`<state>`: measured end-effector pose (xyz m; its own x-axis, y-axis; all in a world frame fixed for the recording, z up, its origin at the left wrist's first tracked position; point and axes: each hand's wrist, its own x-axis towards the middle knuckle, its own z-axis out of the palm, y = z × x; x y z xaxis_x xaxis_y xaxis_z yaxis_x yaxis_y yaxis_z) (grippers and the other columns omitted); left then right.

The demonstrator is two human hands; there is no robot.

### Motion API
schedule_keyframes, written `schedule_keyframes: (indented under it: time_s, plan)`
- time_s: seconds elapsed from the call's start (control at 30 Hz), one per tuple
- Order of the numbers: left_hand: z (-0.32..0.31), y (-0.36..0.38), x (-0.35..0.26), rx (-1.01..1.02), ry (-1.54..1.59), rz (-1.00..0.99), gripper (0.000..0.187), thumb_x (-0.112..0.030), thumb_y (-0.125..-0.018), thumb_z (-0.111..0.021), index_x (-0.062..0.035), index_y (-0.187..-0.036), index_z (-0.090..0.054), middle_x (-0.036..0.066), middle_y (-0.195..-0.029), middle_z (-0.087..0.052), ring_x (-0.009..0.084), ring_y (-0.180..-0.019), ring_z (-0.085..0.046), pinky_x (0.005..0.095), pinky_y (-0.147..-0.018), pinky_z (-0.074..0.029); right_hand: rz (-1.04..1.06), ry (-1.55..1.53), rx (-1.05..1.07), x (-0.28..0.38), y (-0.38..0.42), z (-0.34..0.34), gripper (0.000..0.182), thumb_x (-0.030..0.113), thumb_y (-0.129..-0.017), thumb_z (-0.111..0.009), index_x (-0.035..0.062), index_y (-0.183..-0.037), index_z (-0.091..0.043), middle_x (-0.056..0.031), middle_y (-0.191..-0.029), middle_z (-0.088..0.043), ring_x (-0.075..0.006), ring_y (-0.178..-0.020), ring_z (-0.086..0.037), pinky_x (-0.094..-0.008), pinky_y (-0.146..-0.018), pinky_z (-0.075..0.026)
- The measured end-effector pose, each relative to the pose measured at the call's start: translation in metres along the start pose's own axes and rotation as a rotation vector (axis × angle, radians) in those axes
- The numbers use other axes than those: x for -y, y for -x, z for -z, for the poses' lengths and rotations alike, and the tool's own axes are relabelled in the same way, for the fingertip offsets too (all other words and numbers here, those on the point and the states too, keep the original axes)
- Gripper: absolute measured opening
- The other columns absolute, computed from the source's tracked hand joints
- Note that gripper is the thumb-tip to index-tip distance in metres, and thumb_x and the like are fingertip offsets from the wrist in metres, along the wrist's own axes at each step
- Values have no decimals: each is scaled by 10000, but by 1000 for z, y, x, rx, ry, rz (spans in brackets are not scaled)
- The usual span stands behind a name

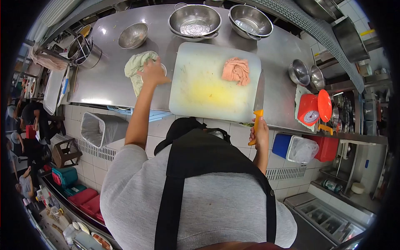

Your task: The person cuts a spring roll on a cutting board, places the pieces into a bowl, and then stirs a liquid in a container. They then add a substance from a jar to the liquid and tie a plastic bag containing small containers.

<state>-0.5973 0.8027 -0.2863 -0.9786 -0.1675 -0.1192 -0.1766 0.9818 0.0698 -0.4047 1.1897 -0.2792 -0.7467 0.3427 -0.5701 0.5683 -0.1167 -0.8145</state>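
Note:
My right hand [261, 134] grips a large kitchen knife by its yellow handle [258, 116]. Its long blade [260, 89] points away from me along the right edge of the white cutting board [196, 102]. Fingers spread, my left hand [154, 73] lies over a pale green cloth [135, 68] left of the board. A white rounded rim, perhaps a bowl, shows partly beneath that hand; the rest is hidden. A crumpled pink cloth [236, 71] rests on the board's upper right, and yellow stains mark its middle.
Two steel colanders [196, 21] [250, 21] and a steel bowl [133, 36] stand along the table's back. To the right are small bowls [299, 72] and a red scale [308, 109]. A lined bin [102, 129] stands on the floor at left. Other people [35, 114] are at far left.

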Motion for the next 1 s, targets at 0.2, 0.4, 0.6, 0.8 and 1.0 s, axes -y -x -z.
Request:
schedule_keyframes:
  time_s: [0.2, 0.4, 0.6, 0.8, 1.0]
  plan:
    - [-21, 11, -173, -330, 511, -852, 719, -410, -711, -721, -214, -1347, -450, 184, -1364, -416, 413, -1251, -360, 509, -1028, -287, 33, -27, -23, -1, 5, 2, 460, 512, -951, -386, 76, -1021, -513, -7, -550, -414, -85, -370, -352, -246, -346, -331]
    - [-53, -17, -222, 106, 824, -978, 445, -336, -718, -693, -175, -1130, -647, 55, -1217, -568, 281, -1134, -491, 459, -957, -370, 63, -67, -67, -7, 26, 10, 459, 504, -958, -370, 73, -1026, -511, -9, -534, -406, -91, -358, -356, -243, -337, -326]
    - [-45, -34, -132, -729, 492, -570, 205, -157, -781, -595, -104, -964, -667, 82, -995, -655, 275, -874, -617, 397, -719, -464, -16, -135, -200, -32, 62, 36, 446, 482, -967, -357, 67, -1017, -513, -8, -517, -410, -92, -338, -366, -247, -325, -341]
    - [-84, 65, -218, -67, 1415, -813, 143, -76, -881, -546, 16, -805, -626, 38, -812, -612, 104, -742, -578, 230, -608, -450, -25, -209, -263, -41, 68, 52, 439, 476, -968, -363, 67, -1038, -506, -10, -524, -412, -96, -342, -356, -251, -324, -341]
    - [-49, 116, -251, 158, 1208, -1341, 195, -39, -735, -550, -176, -761, -687, -6, -829, -688, 169, -835, -626, 332, -771, -364, 45, -260, -310, -22, 62, 51, 445, 479, -966, -376, 62, -1056, -505, -10, -537, -414, -92, -354, -358, -241, -328, -338]
